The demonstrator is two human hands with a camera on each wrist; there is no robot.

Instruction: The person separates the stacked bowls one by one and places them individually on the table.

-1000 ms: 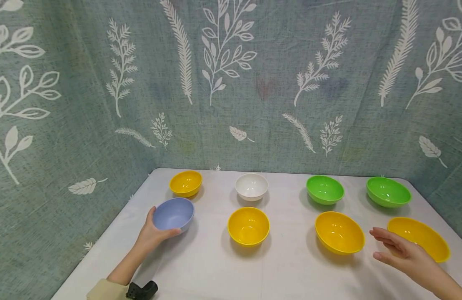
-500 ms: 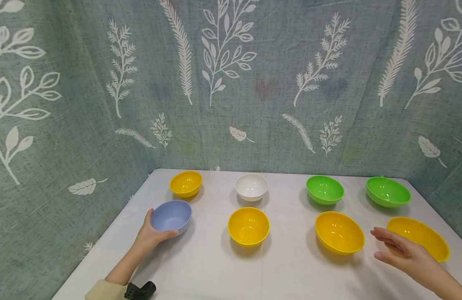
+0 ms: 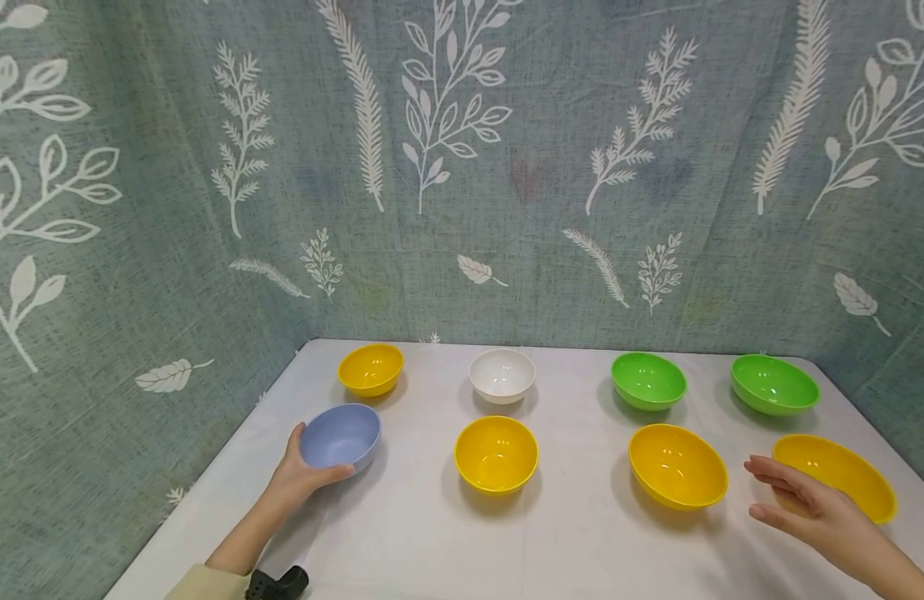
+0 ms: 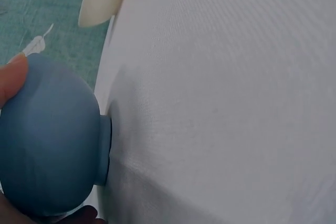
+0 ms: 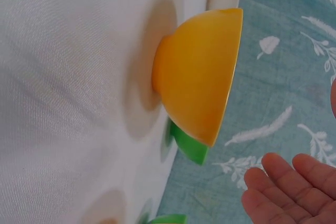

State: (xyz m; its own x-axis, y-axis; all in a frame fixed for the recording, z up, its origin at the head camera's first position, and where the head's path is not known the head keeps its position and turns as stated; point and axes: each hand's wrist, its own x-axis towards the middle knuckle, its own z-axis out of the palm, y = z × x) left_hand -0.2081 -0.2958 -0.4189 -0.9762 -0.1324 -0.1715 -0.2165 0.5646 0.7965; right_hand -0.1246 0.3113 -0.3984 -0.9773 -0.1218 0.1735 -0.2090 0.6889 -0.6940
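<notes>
My left hand (image 3: 302,475) grips a blue bowl (image 3: 342,437) at the left of the table, thumb on the near side and fingers round the left side. In the left wrist view the foot of the blue bowl (image 4: 50,135) is at or very near the white cloth; I cannot tell whether it touches. My right hand (image 3: 810,504) hovers at the right with fingers extended and nothing in them. It lies between a yellow bowl (image 3: 677,467) and another yellow bowl (image 3: 836,471), which it partly covers. The right wrist view shows the fingers (image 5: 286,187) apart from the nearer yellow bowl (image 5: 199,77).
A third yellow bowl (image 3: 496,454) stands at the front middle. Along the back are a smaller yellow bowl (image 3: 371,371), a white bowl (image 3: 502,377), a green bowl (image 3: 648,382) and another green bowl (image 3: 774,385). Behind the white table (image 3: 566,533) hangs a patterned curtain (image 3: 432,275).
My left hand and the blue bowl have moved slightly left and toward me, away from the smaller yellow bowl. The right hand has barely shifted.
</notes>
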